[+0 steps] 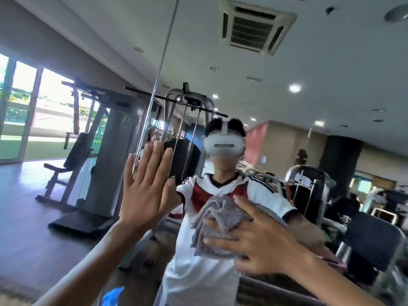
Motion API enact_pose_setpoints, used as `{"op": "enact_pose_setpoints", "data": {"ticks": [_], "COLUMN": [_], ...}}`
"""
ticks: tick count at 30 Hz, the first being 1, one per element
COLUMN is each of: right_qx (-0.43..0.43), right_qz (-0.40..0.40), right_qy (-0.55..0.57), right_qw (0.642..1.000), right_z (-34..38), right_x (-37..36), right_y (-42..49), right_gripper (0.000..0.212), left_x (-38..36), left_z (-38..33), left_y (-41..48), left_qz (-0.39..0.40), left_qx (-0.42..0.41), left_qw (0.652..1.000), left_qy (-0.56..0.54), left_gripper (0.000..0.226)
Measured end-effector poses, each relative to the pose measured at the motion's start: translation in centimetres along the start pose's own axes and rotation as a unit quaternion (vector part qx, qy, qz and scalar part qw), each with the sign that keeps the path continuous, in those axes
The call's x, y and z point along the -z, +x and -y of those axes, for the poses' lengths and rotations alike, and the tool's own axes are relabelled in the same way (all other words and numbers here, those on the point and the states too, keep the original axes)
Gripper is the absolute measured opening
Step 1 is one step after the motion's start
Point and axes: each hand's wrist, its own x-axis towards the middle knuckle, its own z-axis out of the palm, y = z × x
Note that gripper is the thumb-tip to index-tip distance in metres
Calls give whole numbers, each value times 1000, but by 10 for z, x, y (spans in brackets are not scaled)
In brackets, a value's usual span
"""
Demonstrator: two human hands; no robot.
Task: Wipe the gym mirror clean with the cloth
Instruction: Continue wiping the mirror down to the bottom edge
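The gym mirror (287,96) fills the view in front of me, made of panels joined at a slanted seam (159,69). My left hand (145,191) lies flat against the glass beside that seam, fingers straight and spread. My right hand (262,241) presses a folded grey cloth (218,219) against the mirror at chest height, fingers spread over it. Behind the hands the glass shows the reflection of a person in a white and red shirt (198,272).
The mirror reflects a multi-station weight machine (99,155) at left, a cable machine (187,120) in the middle, and more gym equipment (364,228) at right. Large windows (26,102) and a ceiling air vent (254,27) also appear in the reflection.
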Motion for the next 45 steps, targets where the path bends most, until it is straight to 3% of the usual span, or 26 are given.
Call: {"op": "enact_pose_setpoints", "data": {"ticks": [1,3,5,6,7,8,11,14,15,17,20,22,23,26,29,32,34,36,38,41,43,45], "right_qx": [-47,-222,-407,-465,-479,-453,-233,-73,-80,-177,-390,-443,-411,-184,-71,-141,-288,-356,-269,-71,-40,-62], "right_qz": [-1,-52,-112,-132,-140,-135,-51,51,47,12,-56,-73,-54,80,198,95,35,3,43,154,193,139], "right_qy": [2,0,1,6,6,11,42,27,20,17,16,23,40,95,112,100,103,131,181,205,220,181], "right_qw": [999,974,906,875,867,881,970,996,995,984,919,893,909,975,971,980,951,925,945,964,955,972], "right_z": [-16,-52,-64,-58,-44,-21,63,93,84,45,9,33,61,170,202,174,165,182,220,255,244,219], "right_x": [2,10,19,22,21,18,-1,-8,-8,-5,9,11,7,-24,-27,-23,-17,-12,-15,-23,-27,-32], "right_y": [-5,1,29,47,64,77,65,3,-11,-16,25,60,71,48,-6,-11,18,46,55,26,-4,-27], "right_gripper": [72,70,63,60,60,61,67,69,70,70,61,58,58,57,45,48,54,56,62,50,39,41], "left_x": [0,-1,-1,-2,-3,-5,-8,-8,-8,-9,-9,-9,-9,-8,-9,-14,-15,-15,-13,-12,-11,-13], "left_z": [-4,-8,-9,-9,-8,-6,3,5,3,0,1,3,4,12,20,19,19,21,21,23,23,22], "left_y": [-10,-19,-19,-20,-24,-31,-61,-84,-88,-91,-91,-97,-104,-129,-152,-160,-160,-161,-162,-162,-162,-161], "left_qz": [-3,-7,-13,-15,-10,-3,18,26,25,21,30,29,33,50,51,31,24,30,37,42,34,26], "left_qx": [8,24,34,36,35,30,7,12,18,27,20,14,6,-29,-48,-45,-49,-52,-53,-51,-52,-47], "left_qw": [1000,1000,999,999,999,999,999,999,999,999,999,999,999,998,998,999,999,998,998,998,998,998], "left_qy": [-3,-9,-16,-19,-22,-25,-27,-14,-15,-15,-18,-22,-23,-10,-6,-2,-4,-7,-18,-23,-19,-16], "left_gripper": [59,59,60,60,59,59,59,57,57,57,58,57,58,58,57,57,57,56,56,56,56,56]}}
